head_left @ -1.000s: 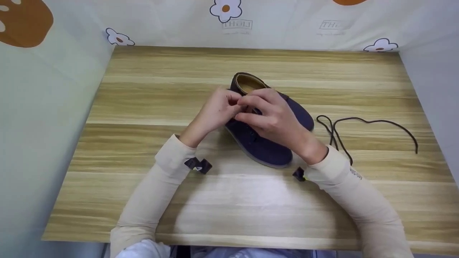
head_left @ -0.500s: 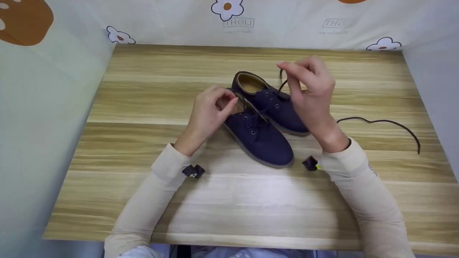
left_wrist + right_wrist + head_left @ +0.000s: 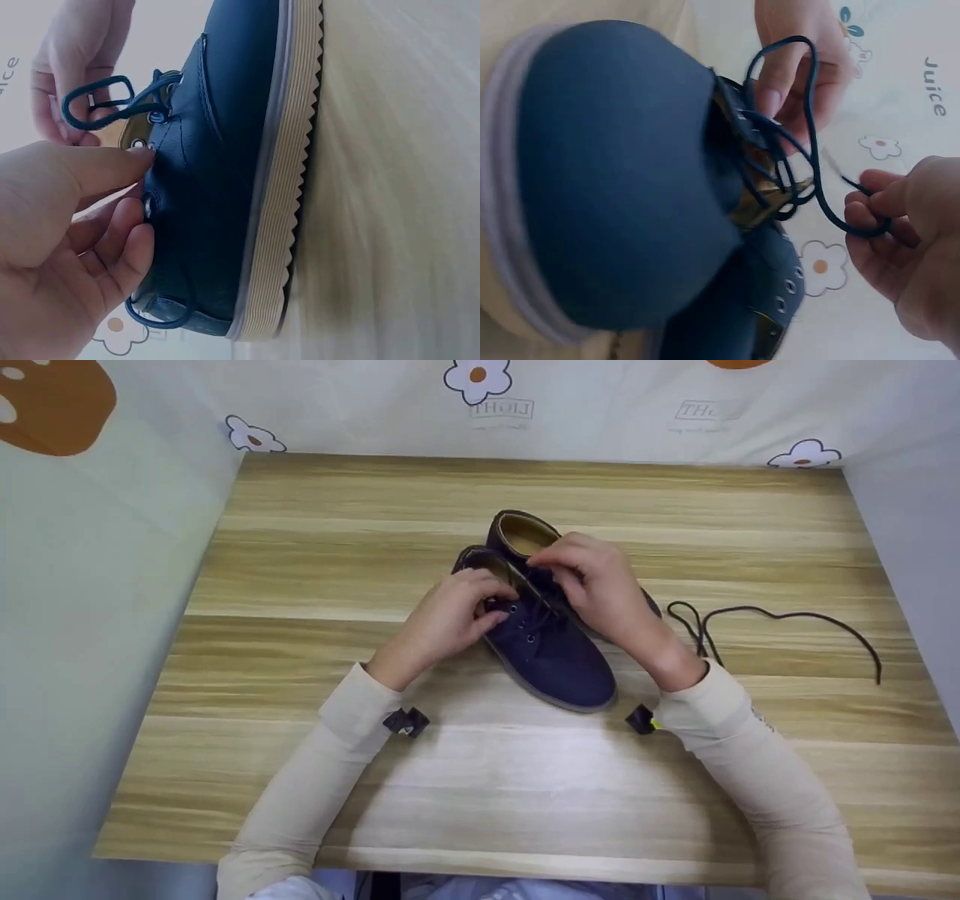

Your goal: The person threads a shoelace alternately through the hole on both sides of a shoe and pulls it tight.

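Observation:
Two dark blue lace-up shoes lie side by side in the head view, toes toward the lower right. My left hand (image 3: 454, 619) pinches the eyelet flap of the nearer shoe (image 3: 574, 671); in the left wrist view its thumb presses beside the metal eyelets. Above that shoe's opening, my right hand (image 3: 600, 581) pinches a dark shoelace (image 3: 812, 112), whose end sticks out past the fingertips in the right wrist view. This lace runs in a loop down to the eyelets. The farther shoe (image 3: 495, 534) is partly hidden by my right hand.
A loose dark lace (image 3: 787, 613) lies on the wood-grain table (image 3: 300, 675) to the right of the shoes. A pale curtain (image 3: 360, 412) with printed flowers stands behind the table.
My right hand went up and right pulling a lace, then came back down to the shoe. My left hand shifted slightly from the shoe's opening to its eyelet flap.

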`<state>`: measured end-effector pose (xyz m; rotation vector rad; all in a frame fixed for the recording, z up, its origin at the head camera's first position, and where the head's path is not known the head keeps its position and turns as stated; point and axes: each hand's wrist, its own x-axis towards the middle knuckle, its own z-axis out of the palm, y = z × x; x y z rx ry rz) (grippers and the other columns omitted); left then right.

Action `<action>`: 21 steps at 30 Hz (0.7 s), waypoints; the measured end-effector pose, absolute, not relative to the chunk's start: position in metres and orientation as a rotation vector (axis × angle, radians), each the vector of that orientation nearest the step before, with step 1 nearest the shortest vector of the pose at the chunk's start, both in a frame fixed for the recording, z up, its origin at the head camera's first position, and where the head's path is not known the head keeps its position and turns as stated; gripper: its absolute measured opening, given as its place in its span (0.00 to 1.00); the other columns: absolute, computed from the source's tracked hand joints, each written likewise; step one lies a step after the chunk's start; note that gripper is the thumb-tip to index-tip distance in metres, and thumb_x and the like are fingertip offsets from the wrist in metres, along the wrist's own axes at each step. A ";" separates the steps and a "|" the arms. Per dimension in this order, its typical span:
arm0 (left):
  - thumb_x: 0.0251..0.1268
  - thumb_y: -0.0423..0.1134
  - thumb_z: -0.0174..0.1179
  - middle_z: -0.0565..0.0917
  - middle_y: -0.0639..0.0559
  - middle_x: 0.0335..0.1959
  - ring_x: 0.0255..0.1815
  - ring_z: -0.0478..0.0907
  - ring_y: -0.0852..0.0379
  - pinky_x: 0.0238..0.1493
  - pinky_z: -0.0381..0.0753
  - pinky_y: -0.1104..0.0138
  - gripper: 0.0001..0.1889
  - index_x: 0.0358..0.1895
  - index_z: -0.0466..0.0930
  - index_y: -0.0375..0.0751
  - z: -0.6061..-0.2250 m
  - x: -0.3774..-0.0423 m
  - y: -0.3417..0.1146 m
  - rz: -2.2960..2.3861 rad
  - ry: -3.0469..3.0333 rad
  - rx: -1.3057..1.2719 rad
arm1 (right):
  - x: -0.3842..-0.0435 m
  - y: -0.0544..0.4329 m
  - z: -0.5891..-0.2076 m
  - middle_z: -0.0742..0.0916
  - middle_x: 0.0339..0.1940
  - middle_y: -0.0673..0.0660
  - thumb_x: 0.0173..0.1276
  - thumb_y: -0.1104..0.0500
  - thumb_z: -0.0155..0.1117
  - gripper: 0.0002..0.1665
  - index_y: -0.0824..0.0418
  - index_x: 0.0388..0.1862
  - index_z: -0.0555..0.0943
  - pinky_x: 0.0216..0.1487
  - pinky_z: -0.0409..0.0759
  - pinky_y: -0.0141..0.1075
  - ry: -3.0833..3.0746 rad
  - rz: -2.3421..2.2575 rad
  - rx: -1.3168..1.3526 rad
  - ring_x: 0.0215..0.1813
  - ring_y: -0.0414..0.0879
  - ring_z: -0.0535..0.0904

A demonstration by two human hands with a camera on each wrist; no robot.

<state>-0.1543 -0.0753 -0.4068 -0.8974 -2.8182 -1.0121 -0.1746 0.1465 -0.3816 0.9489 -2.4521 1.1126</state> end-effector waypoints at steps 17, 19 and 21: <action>0.63 0.35 0.66 0.83 0.51 0.37 0.35 0.76 0.58 0.38 0.76 0.69 0.03 0.37 0.81 0.42 -0.416 -0.150 -0.076 -1.157 -2.665 -0.831 | -0.171 0.140 -0.389 0.86 0.40 0.56 0.70 0.64 0.62 0.09 0.58 0.44 0.88 0.45 0.76 0.35 -2.660 1.065 1.137 0.43 0.46 0.80; 0.63 0.35 0.66 0.83 0.51 0.37 0.35 0.77 0.58 0.38 0.77 0.69 0.04 0.37 0.81 0.42 -0.416 -0.150 -0.076 -1.160 -2.661 -0.831 | -0.171 0.139 -0.389 0.84 0.39 0.55 0.71 0.62 0.62 0.09 0.57 0.43 0.88 0.44 0.76 0.35 -2.676 1.028 1.160 0.42 0.46 0.79; 0.63 0.35 0.65 0.83 0.51 0.38 0.37 0.77 0.57 0.41 0.78 0.68 0.03 0.37 0.81 0.42 -0.417 -0.150 -0.077 -1.164 -2.656 -0.837 | -0.170 0.138 -0.389 0.83 0.38 0.55 0.71 0.61 0.62 0.08 0.57 0.41 0.88 0.43 0.75 0.35 -2.693 1.003 1.158 0.40 0.47 0.78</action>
